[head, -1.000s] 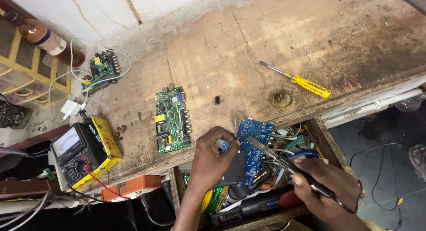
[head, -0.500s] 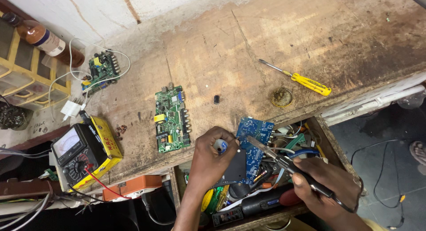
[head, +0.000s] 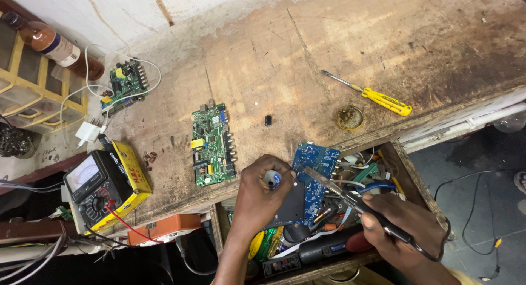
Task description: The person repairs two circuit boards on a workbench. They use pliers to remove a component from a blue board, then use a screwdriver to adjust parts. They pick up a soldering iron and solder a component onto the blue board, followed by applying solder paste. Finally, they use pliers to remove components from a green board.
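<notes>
- Currently, your left hand (head: 260,200) holds the blue circuit board (head: 313,170) over the open drawer (head: 408,170) at the near edge of the desk (head: 307,60); its fingers (head: 269,170) are closed on a small blue-and-white cylindrical part at the board's left edge.
- Your right hand (head: 408,233) has its fingers wrapped together around the soldering iron (head: 350,197), whose thin metal tip rests on or just above the blue board; you cannot tell from this view whether it touches.
- Judged from this, work on the blue board is in progress: no finished joint is visible, and the board is not yet set down.
- The green circuit board (head: 212,144) lies flat on the desk, left of your hands, untouched. A second, smaller green board (head: 126,82) with white wires lies far left.
- The desk surface is worn, stained wood with cracks and scorch marks.
- A yellow-handled screwdriver (head: 372,96) with a steel shaft lies far right; a round, crusted tin (head: 349,117) sits near it.
- A yellow-cased analogue multimeter (head: 104,181) stands near left with a red lead.
- The drawer holds tangled wires and plastic-handled tools.
- A brown glass bottle (head: 52,44) lies far left.
</notes>
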